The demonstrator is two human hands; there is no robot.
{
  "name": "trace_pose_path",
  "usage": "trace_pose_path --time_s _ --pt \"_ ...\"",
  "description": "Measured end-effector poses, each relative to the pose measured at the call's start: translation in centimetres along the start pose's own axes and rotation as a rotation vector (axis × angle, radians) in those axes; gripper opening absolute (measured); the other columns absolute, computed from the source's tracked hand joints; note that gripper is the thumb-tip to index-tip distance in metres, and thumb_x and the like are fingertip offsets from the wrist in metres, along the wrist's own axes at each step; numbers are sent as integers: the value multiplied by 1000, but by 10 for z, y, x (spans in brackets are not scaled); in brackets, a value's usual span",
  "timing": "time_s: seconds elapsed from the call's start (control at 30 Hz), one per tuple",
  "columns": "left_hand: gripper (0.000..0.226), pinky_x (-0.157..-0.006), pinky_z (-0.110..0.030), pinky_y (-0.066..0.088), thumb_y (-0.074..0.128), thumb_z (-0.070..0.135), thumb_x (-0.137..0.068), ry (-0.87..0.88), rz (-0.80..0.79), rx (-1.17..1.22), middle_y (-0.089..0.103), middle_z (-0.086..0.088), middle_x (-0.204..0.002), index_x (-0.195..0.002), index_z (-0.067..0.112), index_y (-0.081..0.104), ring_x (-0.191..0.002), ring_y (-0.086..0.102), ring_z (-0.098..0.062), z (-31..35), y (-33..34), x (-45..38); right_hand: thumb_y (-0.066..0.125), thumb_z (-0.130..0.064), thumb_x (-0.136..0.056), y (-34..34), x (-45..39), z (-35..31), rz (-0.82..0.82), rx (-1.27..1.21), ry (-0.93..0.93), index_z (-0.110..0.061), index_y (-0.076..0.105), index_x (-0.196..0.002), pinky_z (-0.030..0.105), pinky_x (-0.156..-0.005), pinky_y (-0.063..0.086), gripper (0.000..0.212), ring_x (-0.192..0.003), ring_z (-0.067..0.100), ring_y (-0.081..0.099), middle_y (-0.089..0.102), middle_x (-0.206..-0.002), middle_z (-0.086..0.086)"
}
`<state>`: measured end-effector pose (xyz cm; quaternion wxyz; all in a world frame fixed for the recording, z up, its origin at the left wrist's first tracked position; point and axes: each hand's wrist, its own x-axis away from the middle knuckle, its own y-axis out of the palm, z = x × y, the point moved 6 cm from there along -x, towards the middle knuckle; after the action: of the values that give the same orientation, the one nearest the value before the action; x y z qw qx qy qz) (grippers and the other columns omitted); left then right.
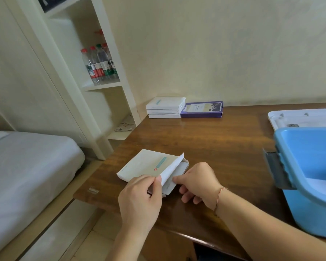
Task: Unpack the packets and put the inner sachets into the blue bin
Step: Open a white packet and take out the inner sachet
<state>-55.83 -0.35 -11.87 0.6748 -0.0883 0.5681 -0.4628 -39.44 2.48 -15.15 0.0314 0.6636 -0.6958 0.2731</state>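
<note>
One flat white cardboard packet (147, 166) with a teal stripe lies on the dark brown wooden table (205, 144), near its front-left corner. Its end flap (174, 167) stands open and lifted, and one pale inner sachet (177, 176) shows in the mouth.

Left hand (139, 202): fingers curled, thumb and forefinger pinching the lower edge of the raised flap; palm resting over the packet's near corner. Right hand (198, 183): fingers loosely curled, thumb and forefinger tips nipping the exposed sachet edge just beside the left thumb. One thin pink-gold bracelet (219, 198) on the right wrist.

Behind the packet, against the wall: one stack of three white packets (165, 108), touching one purple flat box (202, 109) on its right.

Right of the packet, well apart: one blue plastic bin (309, 210) with a grey side latch (276, 169), open; something white lies inside, count unclear. One white lid (290, 117) lies behind the bin.

Left of the packet, off the table: white shelf unit (109, 85) holding at least four clear bottles (99, 65) with red and green caps; one bed with a grey sheet (26, 166).
</note>
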Motion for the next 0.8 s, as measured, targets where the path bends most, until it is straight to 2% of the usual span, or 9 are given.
trace_pose_path --time_s 0.17,0.27,0.4,0.5,0.57,0.63,0.7,0.8 --pt "42 -44 -6 31 48 42 -93 9 0 -15 70 9 -73 -58 19 56 -69 65 -5 0 1 -2 65 -16 -89 -1 4 0 -7 -60 31 -1 65 -93 21 -36 34 16 -43 19 62 69 -65 6" --pt "43 -46 -3 29 45 44 -93 6 -4 -23 72 9 -76 -59 21 57 -72 67 -5 -1 2 -2 59 -14 -91 -1 9 1 -28 -55 7 -1 63 -95 21 -35 33 14 -45 21 65 71 -64 7" --pt "33 -46 -12 47 52 43 -91 -21 -20 1 74 6 -85 -67 23 64 -77 67 -7 -6 7 -2 51 -14 -95 -4 19 4 -11 -13 -49 -4 60 -101 22 -35 40 15 -49 20 69 72 -66 8" --pt "23 -50 -11 47 59 41 -90 -87 -50 -30 75 5 -92 -74 26 67 -81 67 -10 -12 13 -1 50 -12 -98 -11 25 12 26 -47 -41 -6 57 -115 30 -52 58 20 -58 19 73 74 -81 10" --pt "14 -53 -12 48 64 39 -88 -146 -86 -60 74 7 -97 -80 28 69 -86 66 -10 -17 17 -1 50 -9 -98 -22 31 19 83 -129 -49 -9 56 -130 35 -59 62 33 -61 16 74 72 -101 12" --pt "13 -58 -12 47 65 40 -88 -190 -124 -46 72 9 -102 -89 28 72 -93 64 -8 -21 20 -2 52 -10 -98 -34 42 27 139 -154 -60 -14 53 -137 32 -58 62 40 -66 15 74 68 -117 9" --pt "16 -64 -12 47 65 43 -87 -202 -172 -20 70 13 -106 -95 30 71 -99 61 -7 -22 24 -2 54 -12 -98 -44 56 33 176 -140 -102 -19 52 -139 31 -58 62 41 -72 14 73 64 -125 5" --pt "28 -80 -17 49 68 50 -82 -172 -209 -12 66 13 -118 -105 33 69 -109 56 -5 -12 21 -9 53 -17 -98 -58 80 32 221 -66 -238 -24 58 -129 29 -57 61 33 -77 11 72 65 -122 -3"
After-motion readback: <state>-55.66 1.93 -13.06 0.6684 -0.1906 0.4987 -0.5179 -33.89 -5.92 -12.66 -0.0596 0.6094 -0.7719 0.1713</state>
